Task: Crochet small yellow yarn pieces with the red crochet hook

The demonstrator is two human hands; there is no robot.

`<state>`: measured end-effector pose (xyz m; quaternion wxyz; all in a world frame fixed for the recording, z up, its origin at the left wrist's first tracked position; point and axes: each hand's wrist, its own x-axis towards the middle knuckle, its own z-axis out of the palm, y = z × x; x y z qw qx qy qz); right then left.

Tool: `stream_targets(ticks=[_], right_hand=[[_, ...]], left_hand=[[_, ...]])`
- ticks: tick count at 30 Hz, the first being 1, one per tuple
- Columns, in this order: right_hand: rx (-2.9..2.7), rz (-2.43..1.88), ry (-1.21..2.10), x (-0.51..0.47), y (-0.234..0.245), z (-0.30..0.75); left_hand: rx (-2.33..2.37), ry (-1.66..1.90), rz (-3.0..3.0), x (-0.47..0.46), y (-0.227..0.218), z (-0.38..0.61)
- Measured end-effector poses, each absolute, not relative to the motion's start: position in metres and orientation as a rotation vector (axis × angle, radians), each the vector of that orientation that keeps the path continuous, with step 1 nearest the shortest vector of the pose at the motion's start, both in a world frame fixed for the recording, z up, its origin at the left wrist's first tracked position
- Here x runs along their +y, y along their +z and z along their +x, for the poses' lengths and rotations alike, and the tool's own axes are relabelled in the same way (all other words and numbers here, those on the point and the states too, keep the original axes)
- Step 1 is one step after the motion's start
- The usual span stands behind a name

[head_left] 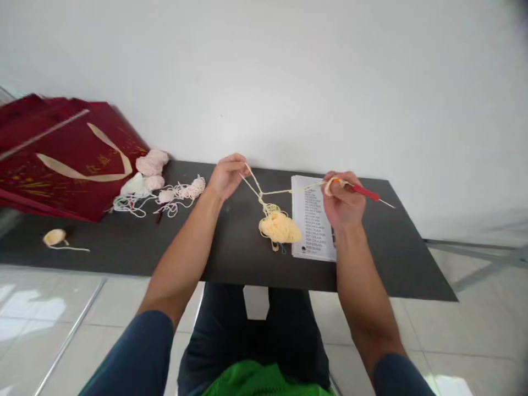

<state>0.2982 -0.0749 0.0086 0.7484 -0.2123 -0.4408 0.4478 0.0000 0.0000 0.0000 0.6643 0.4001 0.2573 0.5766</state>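
Left hand (229, 175) pinches thin yellow yarn (260, 194); right hand (345, 199) curls its fingers round a slim, red-handled tool (366, 192). A tangled, lumpy ball (280, 226) lies between the table's (243, 250) long edges.

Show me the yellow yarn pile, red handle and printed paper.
Yellow yarn pile (279, 226), head view, middle of the pile.
Red handle (366, 192), head view, its middle.
Printed paper (314, 220), head view, lines of text.

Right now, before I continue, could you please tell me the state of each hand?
Left hand: closed, pinching yellow yarn.
Right hand: closed, holding the red-handled tool and a small yellow piece.
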Motion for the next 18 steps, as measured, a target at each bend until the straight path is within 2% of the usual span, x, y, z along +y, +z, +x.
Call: stream_targets(ticks=[6, 11, 18], right_hand=[[-0.849, -0.402, 0.823, -0.074, 0.015, 0.303], [-0.8, -0.399, 0.743, -0.07, 0.015, 0.305], [-0.808, -0.418, 0.694, -0.074, 0.018, 0.299]], left_hand=[[0.689, 1.403, 0.738, 0.003, -0.01, -0.037], [1.248, 1.65, 0.774, 0.019, -0.029, -0.049], [1.442, 1.513, 1.159, 0.013, -0.043, -0.03]])
